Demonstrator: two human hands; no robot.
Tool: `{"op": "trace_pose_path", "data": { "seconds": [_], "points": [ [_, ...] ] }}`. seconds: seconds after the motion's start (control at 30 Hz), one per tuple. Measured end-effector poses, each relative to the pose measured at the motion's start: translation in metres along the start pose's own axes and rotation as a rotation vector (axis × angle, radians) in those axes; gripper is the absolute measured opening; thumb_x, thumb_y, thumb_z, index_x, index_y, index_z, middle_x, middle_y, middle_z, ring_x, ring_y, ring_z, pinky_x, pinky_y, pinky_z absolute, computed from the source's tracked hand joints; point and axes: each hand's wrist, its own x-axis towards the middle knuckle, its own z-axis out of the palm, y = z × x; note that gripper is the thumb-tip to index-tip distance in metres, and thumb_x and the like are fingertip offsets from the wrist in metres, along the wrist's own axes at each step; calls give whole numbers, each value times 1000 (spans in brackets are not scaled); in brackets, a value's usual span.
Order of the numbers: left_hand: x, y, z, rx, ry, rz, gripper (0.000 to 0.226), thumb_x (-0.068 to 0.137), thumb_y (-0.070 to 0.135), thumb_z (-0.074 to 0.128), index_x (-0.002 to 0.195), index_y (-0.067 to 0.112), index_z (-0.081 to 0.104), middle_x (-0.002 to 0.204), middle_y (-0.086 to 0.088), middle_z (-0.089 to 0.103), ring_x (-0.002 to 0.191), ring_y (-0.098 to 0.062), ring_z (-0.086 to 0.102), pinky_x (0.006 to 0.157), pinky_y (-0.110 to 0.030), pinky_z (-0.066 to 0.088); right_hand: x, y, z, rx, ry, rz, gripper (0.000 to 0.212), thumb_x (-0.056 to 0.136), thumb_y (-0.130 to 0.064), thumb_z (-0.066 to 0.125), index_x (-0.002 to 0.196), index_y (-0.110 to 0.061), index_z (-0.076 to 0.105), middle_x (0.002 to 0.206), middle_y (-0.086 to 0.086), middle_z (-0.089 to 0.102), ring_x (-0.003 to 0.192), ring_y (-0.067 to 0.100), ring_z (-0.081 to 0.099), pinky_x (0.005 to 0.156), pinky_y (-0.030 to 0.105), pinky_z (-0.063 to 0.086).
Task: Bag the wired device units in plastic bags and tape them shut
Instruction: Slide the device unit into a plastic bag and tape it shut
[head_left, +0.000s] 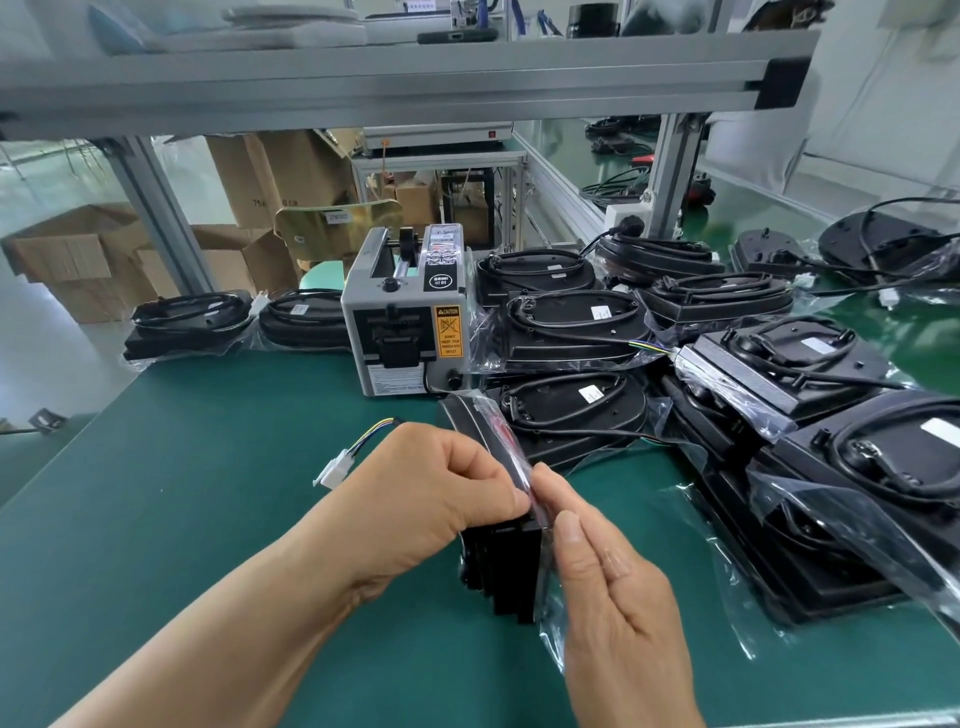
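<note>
Wired device unit (501, 566): black, stood on edge, near centre of green mat (208, 519), likely for closing; left hand (431, 496) pinches plastic bag (551, 636) fold, right hand (613, 613) presses flat-fingered; tape dispenser (405, 322) just beyond

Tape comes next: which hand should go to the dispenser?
Probably the right hand: its fingers lie straight against the bag, while the left hand pinches the fold over the upright unit. The dispenser sits nearer the left, though.
</note>
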Motion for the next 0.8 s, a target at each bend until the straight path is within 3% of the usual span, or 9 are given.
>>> {"op": "trace_pose_path", "data": {
  "seconds": [0.23,0.4,0.57,0.63,0.73,0.8],
  "points": [
    [-6,-7,4,16,46,24,18,67,30,79,72,18,66,50,12,46,47,-7,36,45,-15,32,-1,-1,2,7,-1,-6,36,89,-30,51,118,-28,71,123,-19,69,118,-2,61,96,9,45],
    [-6,-18,12,-37,204,36,17,81,17,74,91,19,60,51,10,44,47,-5,38,46,-12,35,-2,-1,2,-30,-13,-6,33,88,-33,51,113,-35,72,124,-21,68,121,-4,59,99,11,43],
    [-9,-24,17,-44,222,102,28,78,34,80,91,24,59,51,13,42,47,-5,37,46,-14,34,-3,-1,2,-13,-12,0,27,92,-32,56,109,-37,75,121,-19,70,115,-3,63,90,6,46],
    [-11,-25,14,-53,188,107,32,76,34,82,94,24,57,53,13,41,47,-4,36,46,-13,33,0,-6,-4,-2,-77,60,21,91,-46,66,109,-44,75,118,-19,71,113,-2,65,92,14,49],
    [-12,-25,8,-77,119,90,36,72,35,83,95,26,57,58,13,42,50,-4,37,48,-12,34,20,-20,-22,202,-158,261,51,58,-54,81,107,-40,76,120,-7,72,114,8,67,95,37,53],
    [-12,-24,7,-64,94,82,38,64,43,80,92,32,56,61,13,43,52,-5,37,50,-13,34,42,-35,-32,45,-180,217,49,61,-53,82,108,-41,75,121,-13,71,112,0,66,92,35,53]
  ]
}}
